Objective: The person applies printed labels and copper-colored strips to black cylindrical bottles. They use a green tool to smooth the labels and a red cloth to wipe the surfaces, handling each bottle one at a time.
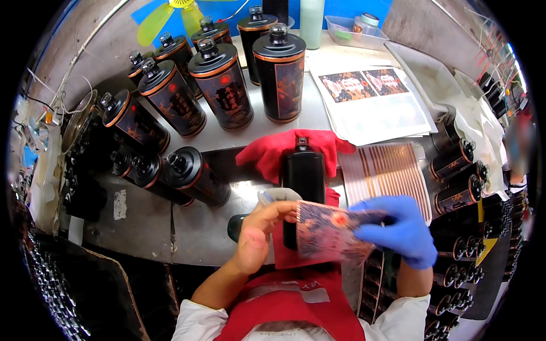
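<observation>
Label, pinched by left hand and gloved right hand, hides the black bottle's lower half.

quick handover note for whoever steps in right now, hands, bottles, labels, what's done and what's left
Left hand, bare: pinches the left edge of a patterned label, held over the work.
Right hand, blue glove: holds the label's right edge.
Bare black bottle: lies on its side on a red cloth, cap pointing away, with no label visible on it.
Done: labelled bottles stand at the back of the metal table; more lie at left.
Left: the label in hand is not yet on the bottle. Printed label sheets and a sheet of striped strips wait at right.
</observation>
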A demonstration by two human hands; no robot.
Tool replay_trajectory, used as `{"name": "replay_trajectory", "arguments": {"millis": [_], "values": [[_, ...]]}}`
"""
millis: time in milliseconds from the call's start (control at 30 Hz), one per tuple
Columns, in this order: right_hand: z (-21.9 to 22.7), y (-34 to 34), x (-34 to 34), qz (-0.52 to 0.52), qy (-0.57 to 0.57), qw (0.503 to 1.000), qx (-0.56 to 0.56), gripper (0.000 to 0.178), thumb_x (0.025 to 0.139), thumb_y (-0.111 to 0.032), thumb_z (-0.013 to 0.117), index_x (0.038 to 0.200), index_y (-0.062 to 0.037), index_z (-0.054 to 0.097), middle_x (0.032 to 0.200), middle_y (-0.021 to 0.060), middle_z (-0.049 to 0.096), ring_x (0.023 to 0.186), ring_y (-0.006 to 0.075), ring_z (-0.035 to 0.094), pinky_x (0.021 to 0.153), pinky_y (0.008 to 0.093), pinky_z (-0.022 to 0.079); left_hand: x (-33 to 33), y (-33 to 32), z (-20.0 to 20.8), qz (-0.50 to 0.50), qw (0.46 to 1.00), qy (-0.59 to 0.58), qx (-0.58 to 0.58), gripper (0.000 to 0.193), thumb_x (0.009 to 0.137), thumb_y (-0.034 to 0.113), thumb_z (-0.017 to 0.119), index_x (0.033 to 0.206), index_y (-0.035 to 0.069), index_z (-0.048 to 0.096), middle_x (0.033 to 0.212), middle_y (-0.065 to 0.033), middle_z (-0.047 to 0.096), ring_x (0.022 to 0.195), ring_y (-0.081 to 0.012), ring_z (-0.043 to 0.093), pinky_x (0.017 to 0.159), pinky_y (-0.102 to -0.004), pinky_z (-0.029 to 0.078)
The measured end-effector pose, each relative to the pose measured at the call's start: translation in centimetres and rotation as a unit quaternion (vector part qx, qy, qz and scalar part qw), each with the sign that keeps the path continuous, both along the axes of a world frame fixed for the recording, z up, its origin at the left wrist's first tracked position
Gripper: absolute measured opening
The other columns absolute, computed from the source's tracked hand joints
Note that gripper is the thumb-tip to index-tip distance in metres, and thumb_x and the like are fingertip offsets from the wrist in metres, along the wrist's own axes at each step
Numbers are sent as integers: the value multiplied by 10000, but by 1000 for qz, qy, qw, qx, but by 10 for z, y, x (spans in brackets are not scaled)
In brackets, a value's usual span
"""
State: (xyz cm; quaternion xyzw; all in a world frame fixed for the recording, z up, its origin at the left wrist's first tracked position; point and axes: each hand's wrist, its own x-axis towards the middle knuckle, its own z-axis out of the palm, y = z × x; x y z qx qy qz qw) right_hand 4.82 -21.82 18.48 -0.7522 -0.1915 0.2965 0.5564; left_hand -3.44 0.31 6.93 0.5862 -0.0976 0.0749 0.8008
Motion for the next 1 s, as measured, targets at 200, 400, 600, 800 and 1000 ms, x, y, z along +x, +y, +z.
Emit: {"name": "replay_trajectory", "arguments": {"millis": [200, 400, 600, 800, 1000], "values": [[-81, 28, 43, -47, 116, 989, 78, 288, 804, -80, 686, 1063, 32, 628, 935, 65, 664, 826, 87, 608, 745, 235, 505, 29, -10, 0, 149, 977, 153, 22, 166, 888, 121, 601, 921, -39, 628, 834, -55, 637, 700, -94, 581, 649, -242, 489], [-102, 34, 56, -117, 159, 978, 69, 223, 810, -165, 705, 943, 6, 650, 795, 12, 645, 675, 40, 535, 576, 177, 415, 46, -6, -12, 218, 967, 130, -13, 88, 863, 75, 641, 862, -13, 647, 760, -21, 636, 631, -57, 560, 534, -191, 452], [-109, 41, 62, -159, 144, 974, 72, 173, 812, -154, 700, 889, -7, 649, 750, 0, 631, 613, 22, 500, 541, 170, 391, 56, -3, -17, 245, 960, 137, 12, 94, 857, 74, 648, 821, -10, 629, 735, -14, 617, 620, -54, 555, 490, -196, 440], [-114, 44, 65, -182, 161, 967, 74, 149, 807, -153, 706, 835, -22, 642, 712, -9, 617, 557, 14, 477, 491, 168, 367, 63, 1, -21, 245, 962, 118, 30, 64, 857, 67, 645, 857, 7, 624, 758, -12, 614, 649, -57, 561, 537, -194, 447], [-116, 41, 66, -184, 194, 960, 85, 157, 813, -139, 695, 882, -18, 624, 712, 1, 611, 528, 20, 489, 455, 161, 363, 66, 5, -39, 274, 953, 124, 29, 313, 869, 45, 599, 1165, 8, 505, 1092, -97, 570, 913, -117, 552, 805, -246, 448]]}}
